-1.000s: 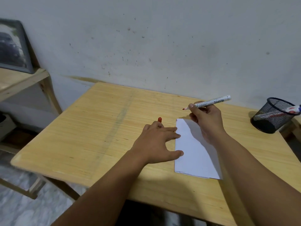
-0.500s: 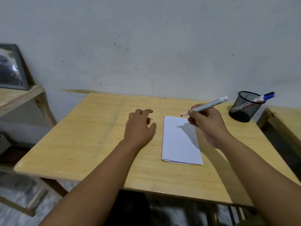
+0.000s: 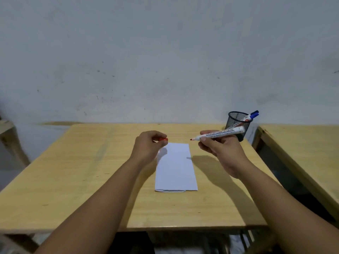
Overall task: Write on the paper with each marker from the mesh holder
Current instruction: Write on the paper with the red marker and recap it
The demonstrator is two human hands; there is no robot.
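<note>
A folded white paper (image 3: pixel 176 169) lies in the middle of the wooden table (image 3: pixel 73 171). My right hand (image 3: pixel 220 153) holds an uncapped white marker (image 3: pixel 220 134) with a red tip, level above the paper's far right corner, tip pointing left. My left hand (image 3: pixel 148 145) is raised over the paper's far left corner, its fingers closed on the red cap (image 3: pixel 163 139). A black mesh holder (image 3: pixel 237 123) stands at the table's far right with a blue-capped marker (image 3: pixel 251 116) leaning out of it.
A second wooden table (image 3: pixel 302 153) stands to the right across a narrow gap. A grey wall (image 3: pixel 165 61) runs directly behind the table. Part of a wooden shelf frame (image 3: pixel 9 136) shows at the far left.
My left hand has lifted off the table with the red cap pinched in its fingers. My right hand has brought the marker closer, tip facing the cap. The view has swung to centre on the paper.
</note>
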